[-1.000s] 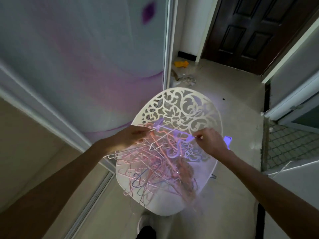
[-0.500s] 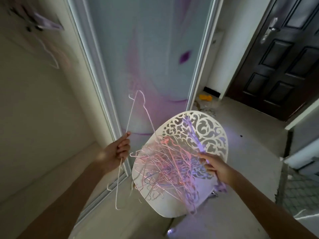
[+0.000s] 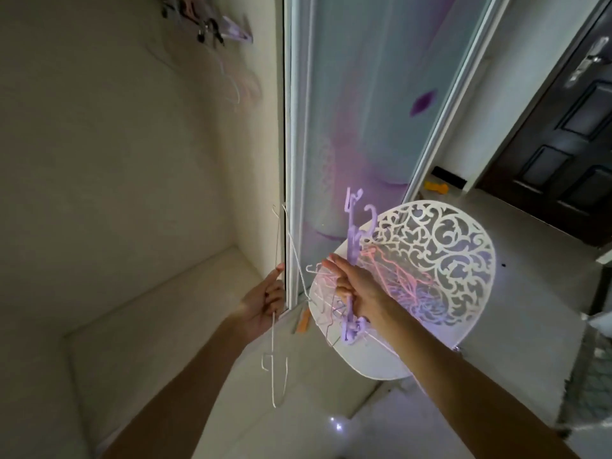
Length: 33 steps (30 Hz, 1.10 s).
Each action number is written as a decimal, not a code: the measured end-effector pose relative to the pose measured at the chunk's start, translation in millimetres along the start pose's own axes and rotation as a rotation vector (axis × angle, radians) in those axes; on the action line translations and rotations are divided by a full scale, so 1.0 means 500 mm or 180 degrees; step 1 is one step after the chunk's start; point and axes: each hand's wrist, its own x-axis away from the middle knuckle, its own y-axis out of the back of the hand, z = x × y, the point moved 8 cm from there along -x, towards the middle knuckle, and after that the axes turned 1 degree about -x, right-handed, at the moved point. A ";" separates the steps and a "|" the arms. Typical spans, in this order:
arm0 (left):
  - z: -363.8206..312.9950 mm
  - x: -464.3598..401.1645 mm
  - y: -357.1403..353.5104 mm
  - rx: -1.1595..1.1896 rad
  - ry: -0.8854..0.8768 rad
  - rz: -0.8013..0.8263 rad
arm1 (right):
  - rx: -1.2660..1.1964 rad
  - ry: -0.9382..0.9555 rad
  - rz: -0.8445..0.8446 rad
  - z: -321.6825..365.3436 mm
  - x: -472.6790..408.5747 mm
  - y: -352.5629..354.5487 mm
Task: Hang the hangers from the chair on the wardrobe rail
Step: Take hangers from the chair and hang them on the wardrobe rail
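A: Hung hangers (image 3: 212,31) at 11 o'clock, blurred; rail itself not discernible. Left hand (image 3: 265,301) grasping white wire hanger (image 3: 276,346), hook end hidden.

B: Right hand (image 3: 359,294) clenched round purple hanger (image 3: 351,256), held upright. Chair (image 3: 463,283) at 3 o'clock, pile of hangers (image 3: 394,279) left on seat.

A: Step judged: carrying to wardrobe. Next: raise toward 11 o'clock, turn hooks over rail.

Hangers (image 3: 212,26) at top edge blurred, cut off; rail unseen. Chair (image 3: 437,260) legs hidden under seat.
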 end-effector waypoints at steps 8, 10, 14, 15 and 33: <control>-0.132 0.158 0.118 0.0972 -0.0320 0.0745 | 0.0052 -0.0251 -0.0808 -0.170 0.094 -0.090; -0.158 0.186 0.112 0.1066 -0.0374 0.0992 | -0.0058 -0.0590 -0.0396 -0.227 0.107 -0.143; -0.191 0.208 0.105 0.1208 -0.0375 0.1214 | 0.0034 -0.0803 0.0366 -0.245 0.104 -0.258; -0.200 0.213 0.105 0.1228 -0.0358 0.1244 | -0.0072 -0.0704 0.0474 -0.230 0.102 -0.287; -0.454 0.219 0.075 0.1367 -0.1004 0.1466 | -0.0643 -0.1016 0.1406 -0.122 -0.006 -0.482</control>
